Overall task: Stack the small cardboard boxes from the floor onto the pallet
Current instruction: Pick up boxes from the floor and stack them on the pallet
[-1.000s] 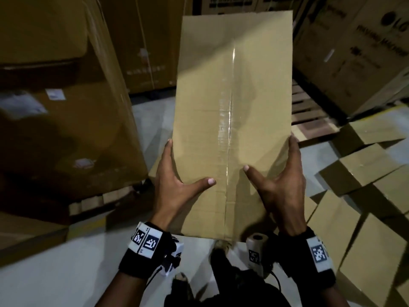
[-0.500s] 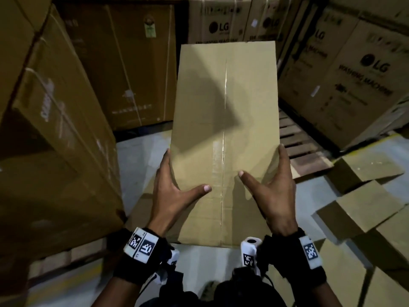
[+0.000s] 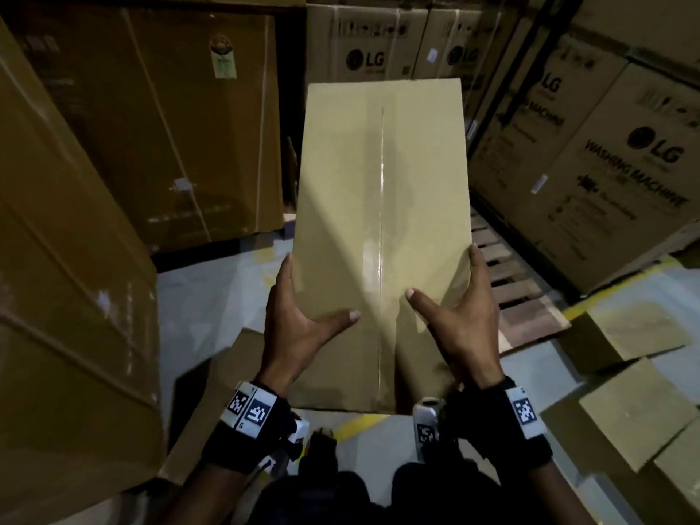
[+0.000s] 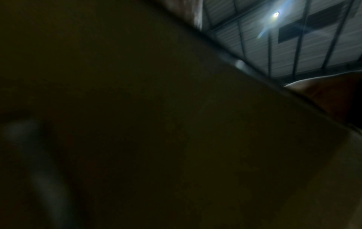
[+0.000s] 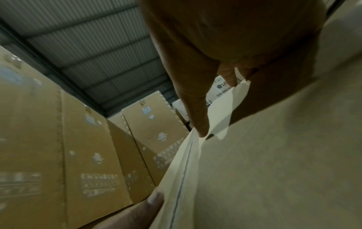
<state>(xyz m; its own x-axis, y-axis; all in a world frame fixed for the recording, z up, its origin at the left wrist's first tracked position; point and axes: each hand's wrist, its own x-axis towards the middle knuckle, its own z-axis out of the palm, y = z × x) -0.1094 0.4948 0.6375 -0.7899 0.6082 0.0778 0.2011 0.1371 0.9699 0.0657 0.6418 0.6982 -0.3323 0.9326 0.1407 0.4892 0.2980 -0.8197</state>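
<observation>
Since a second ago the held box (image 3: 380, 236) sits lower in the head view and more of the LG cartons (image 3: 621, 145) behind it shows; hand placement on it is unchanged.

Head view: left hand (image 3: 299, 320) and right hand (image 3: 460, 323) clamp the box by its two long sides near the end closest to the body, thumbs laid flat on the top face either side of the taped seam, fingers running along the side edges. Box is off the floor, long axis pointing away from the person. Past the right hand, the wooden pallet (image 3: 507, 282) lies on the floor, slats bare where visible, LG cartons standing at its far edge. Right of the grip, more small boxes (image 3: 636, 411) lie scattered on the floor. Left of the grip stands a tall brown carton (image 3: 68, 259); another large carton (image 3: 170, 119) stands beyond it.

Left wrist view: almost all dark, filled by a box face (image 4: 156, 124) close to the lens. A sliver of hand (image 4: 323, 93) at the right edge; ceiling with a lamp (image 4: 276, 14) above it. Finger pose not readable here.

Right wrist view: right hand (image 5: 225, 46) presses on the box (image 5: 274, 155), thumb down on the top face. Left thumb tip (image 5: 154, 199) shows at the lower edge of the box. Tall brown cartons (image 5: 78, 155) stand beyond it under a corrugated roof (image 5: 88, 38).
</observation>
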